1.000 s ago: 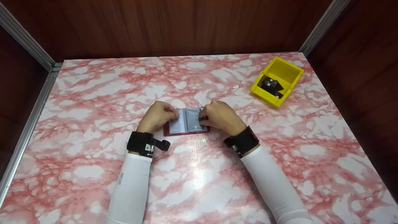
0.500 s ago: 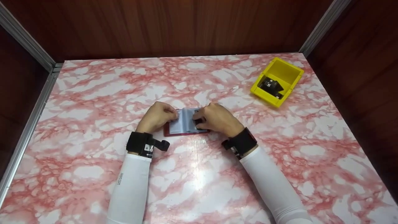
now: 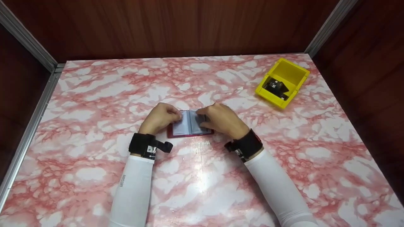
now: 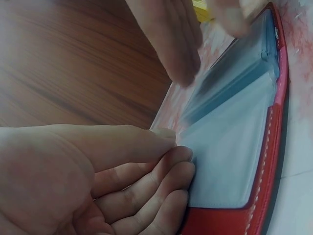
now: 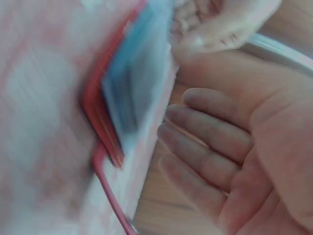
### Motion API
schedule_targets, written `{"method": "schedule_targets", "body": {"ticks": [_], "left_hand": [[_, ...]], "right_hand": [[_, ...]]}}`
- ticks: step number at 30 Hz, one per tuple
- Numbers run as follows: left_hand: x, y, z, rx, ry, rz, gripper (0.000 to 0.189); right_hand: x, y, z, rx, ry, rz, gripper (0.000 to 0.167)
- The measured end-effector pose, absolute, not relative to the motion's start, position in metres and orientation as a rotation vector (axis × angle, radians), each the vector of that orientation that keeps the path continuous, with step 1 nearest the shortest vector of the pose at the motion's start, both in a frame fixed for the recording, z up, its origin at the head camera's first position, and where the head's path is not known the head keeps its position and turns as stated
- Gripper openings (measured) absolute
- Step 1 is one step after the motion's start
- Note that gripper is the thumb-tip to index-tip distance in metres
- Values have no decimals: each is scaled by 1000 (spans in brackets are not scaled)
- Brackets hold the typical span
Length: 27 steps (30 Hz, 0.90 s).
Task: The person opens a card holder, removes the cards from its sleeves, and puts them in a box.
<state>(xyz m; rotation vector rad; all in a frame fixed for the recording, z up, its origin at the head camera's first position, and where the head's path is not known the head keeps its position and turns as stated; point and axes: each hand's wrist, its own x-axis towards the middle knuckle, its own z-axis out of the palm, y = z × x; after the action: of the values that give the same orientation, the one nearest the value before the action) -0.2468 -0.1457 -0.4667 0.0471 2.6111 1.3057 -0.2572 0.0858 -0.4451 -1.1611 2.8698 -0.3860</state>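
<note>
A small red card holder [image 3: 170, 132] with white stitching lies spread open on the table, its clear plastic sleeves [image 3: 181, 126] turned up. At its left side my left hand [image 3: 160, 118] pinches the sleeve edge between thumb and fingertips, as the left wrist view shows at the sleeve [image 4: 227, 147]. Over the right-hand sleeves is my right hand [image 3: 222, 120], index finger and thumb apart. In the right wrist view the fingers of that hand [image 5: 210, 132] are loosely extended beside the holder, with nothing between them. A thin red strap [image 5: 112, 196] trails from the holder.
Toward the back right stands a yellow bin [image 3: 292, 78] with black items [image 3: 276, 87] inside. Dark wood panels [image 3: 176, 28] border the pink marbled table [image 3: 202, 183] at the back and sides.
My right hand moved left with a sleeve leaf, then back slightly right, its fingers now spread from the leaf. The left hand keeps its place at the left edge.
</note>
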Motion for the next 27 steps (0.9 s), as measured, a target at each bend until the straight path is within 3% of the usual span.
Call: {"method": "schedule_targets", "body": {"ticks": [4, 10, 18, 27], "left_hand": [[-246, -146, -468, 46, 2610, 1321, 11], [-247, -145, -468, 36, 2587, 1332, 11], [-246, -147, -467, 46, 2576, 1344, 11], [-249, -147, -470, 44, 2583, 1334, 10]], "right_hand": [[-260, 92, -445, -1108, 2910, -373, 19], [-261, 89, -452, -1246, 2890, -358, 11], [-258, 80, -454, -1216, 2792, -434, 34], [-252, 73, -458, -1095, 2981, -481, 33]]}}
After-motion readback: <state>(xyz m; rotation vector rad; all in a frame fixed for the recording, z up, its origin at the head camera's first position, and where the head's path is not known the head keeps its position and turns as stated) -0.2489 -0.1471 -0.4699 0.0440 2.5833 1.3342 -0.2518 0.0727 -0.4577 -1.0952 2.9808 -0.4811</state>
